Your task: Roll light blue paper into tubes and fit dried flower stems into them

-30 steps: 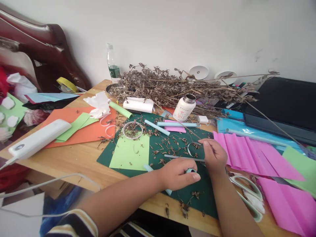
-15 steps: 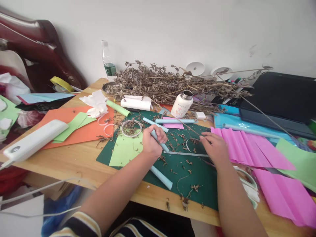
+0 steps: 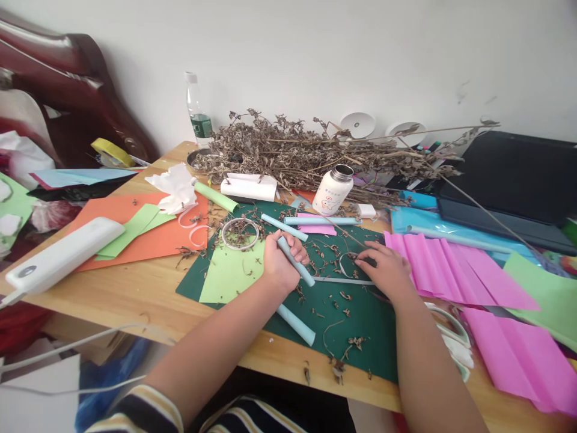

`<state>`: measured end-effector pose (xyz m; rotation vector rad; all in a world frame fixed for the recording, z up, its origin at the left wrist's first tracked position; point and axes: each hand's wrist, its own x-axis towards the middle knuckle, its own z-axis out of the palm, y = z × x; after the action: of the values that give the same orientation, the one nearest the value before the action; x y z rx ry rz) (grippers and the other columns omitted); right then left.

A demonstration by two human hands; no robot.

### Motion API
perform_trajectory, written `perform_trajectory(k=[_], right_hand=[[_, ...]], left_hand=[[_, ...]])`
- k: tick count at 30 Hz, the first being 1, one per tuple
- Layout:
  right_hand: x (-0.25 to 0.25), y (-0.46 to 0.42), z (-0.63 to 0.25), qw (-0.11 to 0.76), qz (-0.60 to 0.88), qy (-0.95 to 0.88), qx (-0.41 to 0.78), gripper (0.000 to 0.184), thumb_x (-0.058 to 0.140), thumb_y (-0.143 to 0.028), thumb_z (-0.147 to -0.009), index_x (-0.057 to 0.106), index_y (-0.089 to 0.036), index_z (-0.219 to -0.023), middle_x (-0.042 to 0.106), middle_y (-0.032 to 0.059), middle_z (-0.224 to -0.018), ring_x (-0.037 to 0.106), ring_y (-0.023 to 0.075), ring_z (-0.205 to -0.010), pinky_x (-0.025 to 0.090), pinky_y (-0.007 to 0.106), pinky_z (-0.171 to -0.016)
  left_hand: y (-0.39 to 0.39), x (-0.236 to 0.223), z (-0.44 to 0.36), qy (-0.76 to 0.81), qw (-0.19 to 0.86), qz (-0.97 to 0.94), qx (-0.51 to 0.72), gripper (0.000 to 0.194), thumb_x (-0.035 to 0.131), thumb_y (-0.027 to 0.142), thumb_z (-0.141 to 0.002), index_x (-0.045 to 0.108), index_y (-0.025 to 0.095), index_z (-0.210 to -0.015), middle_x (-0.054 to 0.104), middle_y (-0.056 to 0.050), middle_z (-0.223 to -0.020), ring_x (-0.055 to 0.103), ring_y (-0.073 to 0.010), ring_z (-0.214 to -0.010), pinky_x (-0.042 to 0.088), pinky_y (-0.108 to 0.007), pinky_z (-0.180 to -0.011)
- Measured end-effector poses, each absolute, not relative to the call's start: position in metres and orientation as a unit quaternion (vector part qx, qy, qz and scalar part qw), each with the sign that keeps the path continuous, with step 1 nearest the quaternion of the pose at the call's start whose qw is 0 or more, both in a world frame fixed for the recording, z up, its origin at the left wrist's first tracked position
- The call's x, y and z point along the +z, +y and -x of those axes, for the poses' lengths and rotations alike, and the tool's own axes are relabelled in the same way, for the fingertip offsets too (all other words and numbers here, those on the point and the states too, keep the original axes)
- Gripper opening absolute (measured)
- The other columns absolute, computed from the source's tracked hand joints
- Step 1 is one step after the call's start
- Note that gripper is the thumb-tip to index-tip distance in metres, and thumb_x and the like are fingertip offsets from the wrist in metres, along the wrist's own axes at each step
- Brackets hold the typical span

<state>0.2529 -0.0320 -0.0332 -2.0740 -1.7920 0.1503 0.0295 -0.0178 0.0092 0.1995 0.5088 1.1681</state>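
Observation:
My left hand (image 3: pixel 285 264) is wrapped round a light blue rolled paper tube (image 3: pixel 295 260) that slants down to the right over the green cutting mat (image 3: pixel 324 355). My right hand (image 3: pixel 385 267) rests low at the mat's right side, thumb and forefinger apart. Its fingertips are close to the end of a thin dry stem (image 3: pixel 349 231) and a curled white strip (image 3: pixel 343 264). A second blue tube (image 3: pixel 295 323) lies under my left wrist. Further blue tubes (image 3: pixel 322 221) lie behind. Dry leaf crumbs surround both hands.
A pile of dry twigs (image 3: pixel 288 150) lines the wall behind an open white flask (image 3: pixel 333 191). Pink crepe paper (image 3: pixel 455 270) and scissors (image 3: pixel 453 325) lie on the right. A white power strip (image 3: pixel 65 255) and orange paper (image 3: pixel 139 234) are on the left.
My left hand has swung up and left from near the right hand, turning the blue tube into view. My right thumb and forefinger have spread apart from the stem. The view has shifted slightly.

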Motion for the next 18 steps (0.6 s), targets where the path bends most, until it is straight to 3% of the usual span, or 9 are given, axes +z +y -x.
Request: perform_trajectory(k=[6, 14, 18], right_hand=[[-0.024, -0.033, -0.249, 0.277, 0.713, -0.641, 0.053, 0.015, 0.052, -0.033, -0.068, 0.063, -0.023, -0.07, 0.062, 0.0046, -0.095, 0.051, 0.0288, -0.094, 0.032, 0.053, -0.078], [-0.022, -0.035, -0.249, 0.363, 0.674, -0.638, 0.079, 0.018, 0.051, -0.034, -0.07, 0.061, -0.019, -0.074, 0.064, 0.0056, -0.077, 0.056, 0.0206, -0.07, 0.043, 0.037, -0.065], [-0.021, -0.038, -0.24, 0.401, 0.655, -0.633, 0.101, 0.019, 0.053, -0.036, -0.069, 0.06, -0.019, -0.073, 0.064, 0.0042, -0.073, 0.057, 0.0191, -0.067, 0.046, 0.034, -0.061]], left_hand=[[-0.021, 0.009, -0.032, 0.237, 0.793, -0.144, 0.543, 0.026, 0.031, 0.029, -0.073, 0.035, 0.017, -0.051, 0.029, 0.005, -0.04, 0.029, -0.0071, -0.037, 0.025, -0.019, -0.041], [-0.026, 0.008, -0.037, 0.252, 0.784, -0.22, 0.524, 0.025, 0.034, 0.028, -0.072, 0.037, 0.016, -0.051, 0.031, 0.005, -0.04, 0.031, -0.0068, -0.038, 0.027, -0.019, -0.043], [-0.027, 0.002, -0.04, 0.227, 0.784, -0.271, 0.511, 0.028, 0.034, 0.036, -0.075, 0.04, 0.016, -0.056, 0.032, 0.005, -0.04, 0.031, -0.0069, -0.038, 0.026, -0.02, -0.043]])
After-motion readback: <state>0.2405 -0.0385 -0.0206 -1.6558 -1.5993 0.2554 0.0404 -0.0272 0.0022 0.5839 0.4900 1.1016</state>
